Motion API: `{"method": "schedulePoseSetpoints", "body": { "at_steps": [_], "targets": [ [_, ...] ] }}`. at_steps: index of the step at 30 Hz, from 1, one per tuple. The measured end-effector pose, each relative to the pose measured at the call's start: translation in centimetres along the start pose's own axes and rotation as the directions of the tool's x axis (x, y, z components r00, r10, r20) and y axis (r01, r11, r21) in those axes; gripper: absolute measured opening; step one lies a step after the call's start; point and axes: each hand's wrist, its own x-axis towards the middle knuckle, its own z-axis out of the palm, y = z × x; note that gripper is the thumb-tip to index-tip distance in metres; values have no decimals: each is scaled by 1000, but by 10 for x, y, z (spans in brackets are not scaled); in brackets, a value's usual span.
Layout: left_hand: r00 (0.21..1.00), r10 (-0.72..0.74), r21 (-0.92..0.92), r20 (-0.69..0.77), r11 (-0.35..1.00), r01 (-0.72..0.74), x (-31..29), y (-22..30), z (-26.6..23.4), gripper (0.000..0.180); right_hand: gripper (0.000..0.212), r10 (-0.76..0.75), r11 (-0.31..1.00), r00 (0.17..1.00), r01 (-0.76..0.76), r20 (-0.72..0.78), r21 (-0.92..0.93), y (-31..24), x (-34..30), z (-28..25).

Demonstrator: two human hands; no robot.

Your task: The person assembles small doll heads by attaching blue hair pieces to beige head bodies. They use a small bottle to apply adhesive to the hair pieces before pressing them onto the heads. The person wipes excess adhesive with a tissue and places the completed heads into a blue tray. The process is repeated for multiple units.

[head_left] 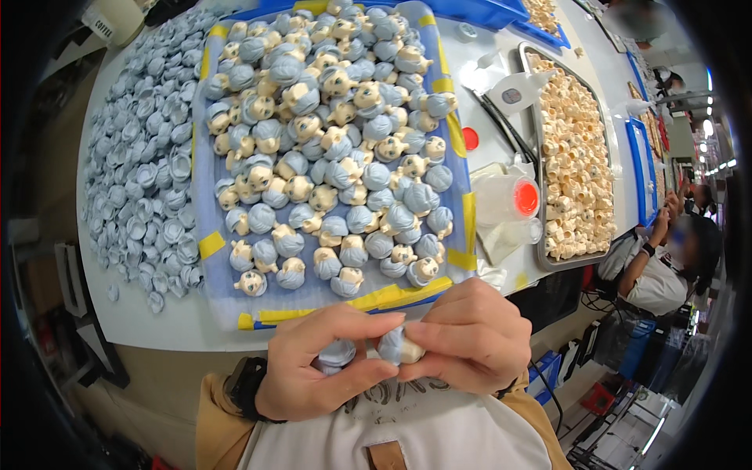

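Close to my body, before the table's front edge, both hands meet on a small doll head (410,352) with a pale face part and a blue-grey hair cap. My left hand (301,368) pinches the hair-cap side between thumb and forefinger. A second blue-grey hair cap (335,355) sits inside the curl of its fingers. From the other side, the pale part is gripped by my right hand (476,337), fingers bent and closed. The head's face is hidden. Just beyond lies a lined blue tray (222,296) full of doll heads with blue-grey hair.
Loose hair caps (141,188) heap on the left. On the right stand a metal tray (542,257) of hollow pale parts, a white squeeze bottle (517,92), a red-lidded container (501,196) and a red cap (470,139). Another person (654,278) works farther right.
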Motion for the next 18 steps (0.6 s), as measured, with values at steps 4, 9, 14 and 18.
{"method": "schedulePoseSetpoints", "body": {
  "at_steps": [4,9,14,18],
  "targets": [
    [980,-198,-159,-6,968,195,-5,3,6,31,33,-111,967,993,102,-28,-232,-1,5,8],
    [956,-270,-364,113,884,293,-4,3,0,29,38,-139,944,990,143,35,-297,3,7,11],
    [880,-448,-300,158,827,475,-11,20,7,38,36,-177,934,983,181,41,-309,-2,4,-2],
    [911,-409,-509,-53,796,328,-14,1,-9,26,39,-115,926,990,78,-80,-370,5,11,-10]
  ]
}}
